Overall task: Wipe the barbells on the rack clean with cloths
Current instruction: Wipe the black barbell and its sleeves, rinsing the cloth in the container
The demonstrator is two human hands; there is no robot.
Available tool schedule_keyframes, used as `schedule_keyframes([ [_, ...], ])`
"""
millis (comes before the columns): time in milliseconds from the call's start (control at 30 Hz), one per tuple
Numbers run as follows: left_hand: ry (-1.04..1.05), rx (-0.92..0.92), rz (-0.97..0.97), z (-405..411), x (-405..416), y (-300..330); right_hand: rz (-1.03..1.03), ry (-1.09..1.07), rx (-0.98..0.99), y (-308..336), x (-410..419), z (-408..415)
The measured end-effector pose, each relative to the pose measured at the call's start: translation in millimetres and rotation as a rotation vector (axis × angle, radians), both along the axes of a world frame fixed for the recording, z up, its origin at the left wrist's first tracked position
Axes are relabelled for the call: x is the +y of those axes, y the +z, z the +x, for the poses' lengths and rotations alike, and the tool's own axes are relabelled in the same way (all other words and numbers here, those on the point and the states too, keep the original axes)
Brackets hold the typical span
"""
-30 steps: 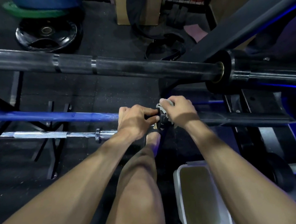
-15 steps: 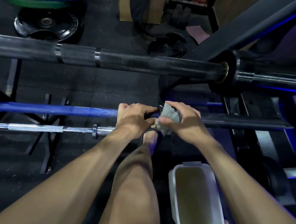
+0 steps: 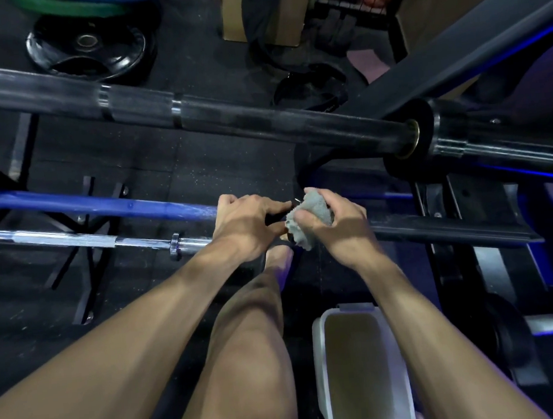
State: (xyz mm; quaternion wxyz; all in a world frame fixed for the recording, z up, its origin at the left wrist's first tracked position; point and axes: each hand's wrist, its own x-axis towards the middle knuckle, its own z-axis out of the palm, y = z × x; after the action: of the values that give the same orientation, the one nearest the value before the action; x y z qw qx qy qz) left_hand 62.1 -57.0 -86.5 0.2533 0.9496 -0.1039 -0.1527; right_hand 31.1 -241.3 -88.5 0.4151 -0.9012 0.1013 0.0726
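The right hand (image 3: 333, 226) bunches a grey cloth (image 3: 308, 220) in curled fingers and thumb, and pressed against its left side the left hand (image 3: 248, 226) curls around a dark part of the blue barbell (image 3: 111, 204), fingertips touching the cloth. That blue bar runs off to the left of the grip, with a chrome barbell (image 3: 84, 240) just nearer the person and a thick black barbell (image 3: 229, 117) well beyond the hands, crossing the rack (image 3: 440, 230) that continues to the right. Near the right forearm, below the grip, a white tub (image 3: 319, 353) stands on the floor beside the person's bare leg (image 3: 251, 342).
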Motion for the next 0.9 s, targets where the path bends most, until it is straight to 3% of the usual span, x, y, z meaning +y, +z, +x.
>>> schedule_keyframes([
  [300,0.007,0.009,-0.017,3,-2,-1,-0.136,-0.211,-0.208,1,10,16],
  [433,-0.005,0.013,-0.035,4,0,-2,0.012,-0.5,-0.263,28,-9,17],
  [533,0.002,0.02,-0.048,3,1,-1,0.203,-0.692,-0.167,53,-26,18],
  [667,0.004,0.016,-0.053,3,0,-3,0.2,-0.511,-0.076,56,-16,14],
  [833,-0.006,-0.006,-0.022,4,0,-3,-0.185,-0.041,-0.203,18,9,-10],
  [900,-0.023,-0.004,0.001,4,0,-2,-0.228,0.073,-0.255,14,14,-23],
])
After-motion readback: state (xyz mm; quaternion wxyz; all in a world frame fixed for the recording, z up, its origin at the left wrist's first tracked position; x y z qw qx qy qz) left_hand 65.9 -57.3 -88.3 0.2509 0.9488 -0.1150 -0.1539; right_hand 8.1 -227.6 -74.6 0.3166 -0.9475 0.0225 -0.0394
